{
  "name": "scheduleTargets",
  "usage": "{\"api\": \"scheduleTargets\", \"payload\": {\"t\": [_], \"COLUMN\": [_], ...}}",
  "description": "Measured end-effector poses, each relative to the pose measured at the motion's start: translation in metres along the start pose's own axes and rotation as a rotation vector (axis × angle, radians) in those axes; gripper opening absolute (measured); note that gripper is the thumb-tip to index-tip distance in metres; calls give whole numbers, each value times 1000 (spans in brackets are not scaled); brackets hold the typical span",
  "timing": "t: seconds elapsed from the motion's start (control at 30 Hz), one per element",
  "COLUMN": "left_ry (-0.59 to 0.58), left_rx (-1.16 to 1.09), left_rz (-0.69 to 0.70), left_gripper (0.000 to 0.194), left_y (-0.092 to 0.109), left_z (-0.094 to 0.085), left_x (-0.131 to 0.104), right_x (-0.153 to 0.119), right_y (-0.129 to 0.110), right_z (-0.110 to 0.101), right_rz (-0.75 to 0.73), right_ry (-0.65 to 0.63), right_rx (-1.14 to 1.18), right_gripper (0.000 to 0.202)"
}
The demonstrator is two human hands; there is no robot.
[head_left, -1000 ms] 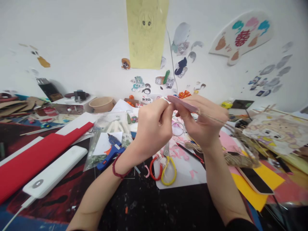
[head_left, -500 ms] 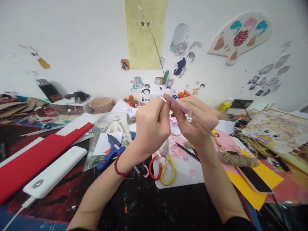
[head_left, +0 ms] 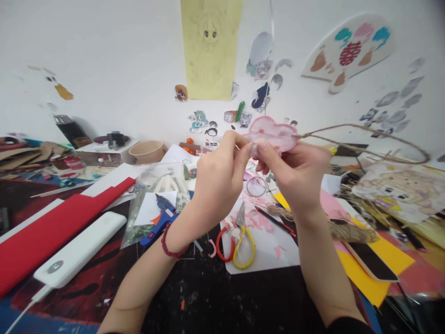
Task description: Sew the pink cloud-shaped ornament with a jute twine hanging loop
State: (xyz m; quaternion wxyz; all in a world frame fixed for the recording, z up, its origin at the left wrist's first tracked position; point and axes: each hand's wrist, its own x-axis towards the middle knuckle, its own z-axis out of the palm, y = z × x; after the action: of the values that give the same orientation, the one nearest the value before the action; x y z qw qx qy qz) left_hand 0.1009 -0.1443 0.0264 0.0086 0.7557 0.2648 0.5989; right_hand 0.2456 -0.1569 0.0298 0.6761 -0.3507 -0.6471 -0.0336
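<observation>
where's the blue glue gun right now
In the head view, the blue glue gun lies left of centre, on the clear plastic bag, between the white power bank and the left hand.

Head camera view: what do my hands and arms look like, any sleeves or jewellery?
Your left hand has a dark red cord bracelet at the wrist; your right hand has none. A black fabric sleeve shows near the right elbow. No gloves.
</observation>
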Motion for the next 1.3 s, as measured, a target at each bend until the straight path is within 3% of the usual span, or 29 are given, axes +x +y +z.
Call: {"api": "scheduleTargets", "payload": {"t": [0.1,0.47,0.87,1.3], "left_ry": [74,312,361,353], "left_rx": [-29,155,78,174], "left_rz": [22,320,354,394], "left_gripper": [3,8,7,8], "left_y": [0,-9,-9,-9], "left_z": [2,10,12,10], "left_x": [-1,-4,-4,-4], "right_x": [0,0,-3,-3], "right_y": [-2,-9,-12,-17], "right_z": [0,-2,-4,-3], "right_rz": [31,62,-38,-43], "right_ry": [-17,-28,4,11], "right_rx": [78,188,112,48], "right_gripper": [34,29,28,29]}}
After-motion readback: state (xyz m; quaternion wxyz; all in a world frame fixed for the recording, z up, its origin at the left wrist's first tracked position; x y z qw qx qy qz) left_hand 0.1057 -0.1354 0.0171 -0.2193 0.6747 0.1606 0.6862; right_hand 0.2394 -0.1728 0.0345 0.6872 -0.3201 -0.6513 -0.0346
